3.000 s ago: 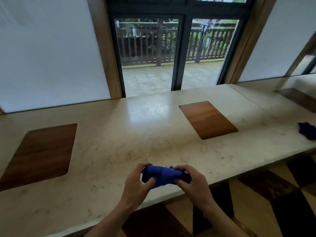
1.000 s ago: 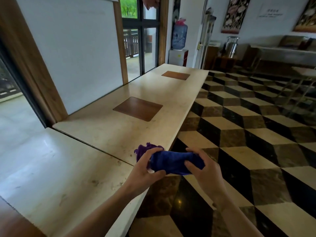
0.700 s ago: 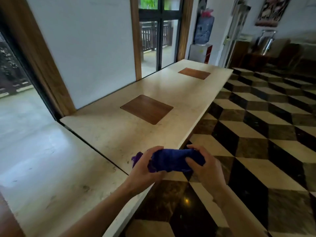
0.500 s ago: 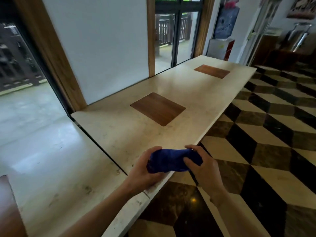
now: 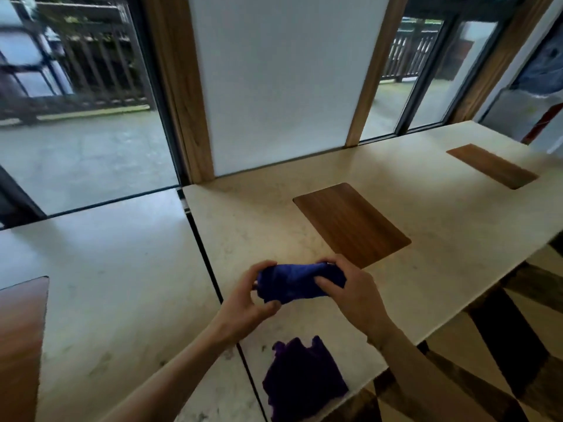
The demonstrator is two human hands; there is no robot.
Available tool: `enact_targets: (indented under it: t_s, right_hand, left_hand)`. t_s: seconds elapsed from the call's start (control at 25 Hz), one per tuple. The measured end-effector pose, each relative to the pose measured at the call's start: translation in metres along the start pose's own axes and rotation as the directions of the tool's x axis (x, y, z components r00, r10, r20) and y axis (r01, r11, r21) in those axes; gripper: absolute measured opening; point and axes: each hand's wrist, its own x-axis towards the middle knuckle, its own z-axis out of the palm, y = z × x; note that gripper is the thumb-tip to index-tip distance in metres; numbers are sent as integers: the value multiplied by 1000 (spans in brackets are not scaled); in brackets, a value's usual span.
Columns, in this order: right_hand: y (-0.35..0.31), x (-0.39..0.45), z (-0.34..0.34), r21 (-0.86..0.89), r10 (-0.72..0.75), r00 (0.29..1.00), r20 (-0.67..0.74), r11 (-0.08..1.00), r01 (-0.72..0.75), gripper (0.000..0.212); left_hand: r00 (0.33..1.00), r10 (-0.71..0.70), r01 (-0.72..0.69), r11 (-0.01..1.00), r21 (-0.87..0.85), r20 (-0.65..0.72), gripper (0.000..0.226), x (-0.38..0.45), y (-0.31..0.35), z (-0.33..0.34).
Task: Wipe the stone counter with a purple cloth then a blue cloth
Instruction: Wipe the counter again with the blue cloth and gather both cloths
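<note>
Gripping bunched blue cloth (image 5: 300,283) between left hand (image 5: 246,303) and right hand (image 5: 355,292); crumpled purple cloth (image 5: 300,379) set down on beige stone counter (image 5: 441,214); blue wipe seemingly left

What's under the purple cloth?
The purple cloth lies crumpled on the stone counter, near its front edge beside the dark seam. Whatever counter surface sits directly beneath it is covered, so I can't see it.
</note>
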Motion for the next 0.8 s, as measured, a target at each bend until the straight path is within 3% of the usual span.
enact_targets:
  t_s: [0.28,0.44,0.64,0.72,0.8]
  right_hand:
    - [22,82,50,-71,-136,955,266,985,160,22]
    - [47,99,69,-109,-181,902,393,965,240,16]
    - [95,80,82,-271,-281,800,530,838,474,18]
    - [115,66,88,-328,-240,724,646,770,547,18]
    - [128,55,91,-332,-204,699,686,766,550,21]
  left_hand:
    - [969,-105,151,968,201,-223,65,10,-40,-20]
    - [938,-153,262,901,346,-311,62,6,-60,-1]
    - [922,-265,385,710,590,-283,61,-13,-90,43]
    - [897,-365,437,638,633,-252,58,-22,-103,66]
    - [870,-426,481,626,614,-248,55,-30,-101,81]
